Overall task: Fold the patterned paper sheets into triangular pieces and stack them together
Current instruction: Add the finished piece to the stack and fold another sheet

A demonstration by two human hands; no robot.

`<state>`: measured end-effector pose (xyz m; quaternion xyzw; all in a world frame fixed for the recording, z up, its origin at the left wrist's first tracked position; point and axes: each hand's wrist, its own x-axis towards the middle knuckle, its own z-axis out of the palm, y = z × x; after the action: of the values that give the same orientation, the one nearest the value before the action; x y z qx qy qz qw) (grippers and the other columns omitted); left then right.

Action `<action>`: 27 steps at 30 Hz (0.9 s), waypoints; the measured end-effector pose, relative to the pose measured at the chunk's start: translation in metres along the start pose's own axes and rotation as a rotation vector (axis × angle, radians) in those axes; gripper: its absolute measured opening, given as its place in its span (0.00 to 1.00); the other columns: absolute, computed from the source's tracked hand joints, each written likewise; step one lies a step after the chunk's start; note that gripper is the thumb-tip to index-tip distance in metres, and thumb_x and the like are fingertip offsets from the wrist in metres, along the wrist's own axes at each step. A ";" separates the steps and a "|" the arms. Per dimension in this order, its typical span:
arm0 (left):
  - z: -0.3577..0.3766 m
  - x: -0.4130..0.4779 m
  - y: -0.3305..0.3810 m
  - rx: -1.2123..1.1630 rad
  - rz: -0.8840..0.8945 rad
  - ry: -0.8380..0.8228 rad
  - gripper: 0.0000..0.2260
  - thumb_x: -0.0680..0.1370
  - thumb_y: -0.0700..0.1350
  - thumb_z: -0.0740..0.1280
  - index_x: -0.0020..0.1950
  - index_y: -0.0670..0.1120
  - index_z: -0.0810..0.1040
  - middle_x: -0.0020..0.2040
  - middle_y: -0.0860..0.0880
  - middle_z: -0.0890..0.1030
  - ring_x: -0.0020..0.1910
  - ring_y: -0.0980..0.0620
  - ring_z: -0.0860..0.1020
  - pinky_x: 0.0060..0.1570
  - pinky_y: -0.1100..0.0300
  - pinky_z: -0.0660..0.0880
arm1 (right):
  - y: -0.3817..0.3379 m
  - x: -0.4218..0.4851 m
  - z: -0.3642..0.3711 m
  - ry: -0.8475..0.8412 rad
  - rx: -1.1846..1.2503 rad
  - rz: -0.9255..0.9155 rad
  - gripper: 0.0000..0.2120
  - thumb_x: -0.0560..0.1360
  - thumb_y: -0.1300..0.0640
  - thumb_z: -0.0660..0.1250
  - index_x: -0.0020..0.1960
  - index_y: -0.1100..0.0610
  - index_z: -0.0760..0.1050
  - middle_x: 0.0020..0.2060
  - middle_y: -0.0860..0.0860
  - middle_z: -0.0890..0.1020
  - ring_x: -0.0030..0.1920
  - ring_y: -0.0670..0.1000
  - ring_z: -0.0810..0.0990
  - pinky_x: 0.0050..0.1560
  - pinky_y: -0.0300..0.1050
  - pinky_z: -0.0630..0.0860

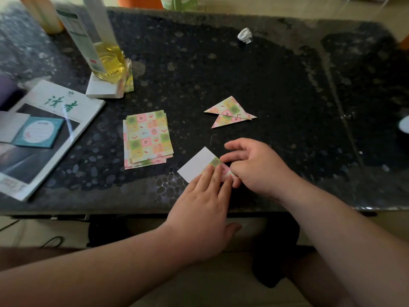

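Presses down with bare left hand (205,196), fingers straight and together. Pinches folded corner of white-backed patterned paper sheet (197,165) with curled fingers of bare right hand (259,167).

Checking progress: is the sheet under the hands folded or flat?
Partly folded: the sheet shows its white back, one patterned corner turned over under fingers of the left hand.

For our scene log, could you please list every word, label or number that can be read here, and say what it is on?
"读者": large green characters on the magazine cover.
Small print at the magazine's lower corner: too blurred to read.
Bottle label: too blurred to read.
Teal notepad cover: too small to read.
Patterned sheets: pictures only, no words made out.
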<state>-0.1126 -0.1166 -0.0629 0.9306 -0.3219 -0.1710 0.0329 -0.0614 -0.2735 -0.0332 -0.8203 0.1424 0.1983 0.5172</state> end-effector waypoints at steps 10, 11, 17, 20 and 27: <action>0.000 0.000 0.000 0.028 0.007 0.023 0.42 0.82 0.68 0.51 0.83 0.44 0.37 0.82 0.41 0.35 0.81 0.42 0.34 0.77 0.49 0.35 | -0.007 0.005 -0.029 0.116 -0.072 0.012 0.23 0.74 0.72 0.59 0.65 0.57 0.77 0.48 0.49 0.86 0.27 0.50 0.81 0.33 0.41 0.77; 0.000 0.000 0.000 0.032 0.008 0.025 0.42 0.82 0.68 0.51 0.83 0.44 0.37 0.82 0.41 0.35 0.81 0.42 0.34 0.77 0.49 0.35 | -0.008 0.006 -0.039 0.170 -0.128 0.006 0.21 0.74 0.71 0.61 0.63 0.56 0.78 0.44 0.49 0.86 0.26 0.49 0.80 0.32 0.41 0.76; -0.002 0.000 0.002 0.039 0.007 0.017 0.41 0.82 0.68 0.51 0.83 0.46 0.37 0.82 0.40 0.35 0.81 0.41 0.34 0.76 0.49 0.35 | -0.004 0.000 -0.055 0.079 -0.447 0.105 0.10 0.76 0.63 0.65 0.46 0.52 0.83 0.30 0.48 0.85 0.21 0.39 0.76 0.31 0.38 0.71; -0.003 0.001 0.003 0.048 0.009 0.011 0.40 0.82 0.68 0.51 0.83 0.48 0.38 0.82 0.40 0.36 0.82 0.40 0.36 0.78 0.47 0.38 | 0.000 -0.003 -0.045 -0.060 -0.546 0.198 0.08 0.78 0.60 0.66 0.44 0.52 0.83 0.30 0.48 0.85 0.24 0.42 0.78 0.31 0.39 0.74; -0.001 0.003 0.006 0.057 -0.007 0.048 0.42 0.81 0.69 0.52 0.84 0.46 0.40 0.83 0.39 0.41 0.82 0.39 0.41 0.79 0.46 0.42 | 0.005 -0.005 -0.039 -0.093 -0.476 0.200 0.07 0.79 0.60 0.66 0.46 0.53 0.82 0.30 0.48 0.85 0.26 0.48 0.79 0.31 0.41 0.75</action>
<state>-0.1139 -0.1234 -0.0618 0.9361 -0.3227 -0.1395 0.0137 -0.0614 -0.3102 -0.0194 -0.8908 0.1485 0.3137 0.2934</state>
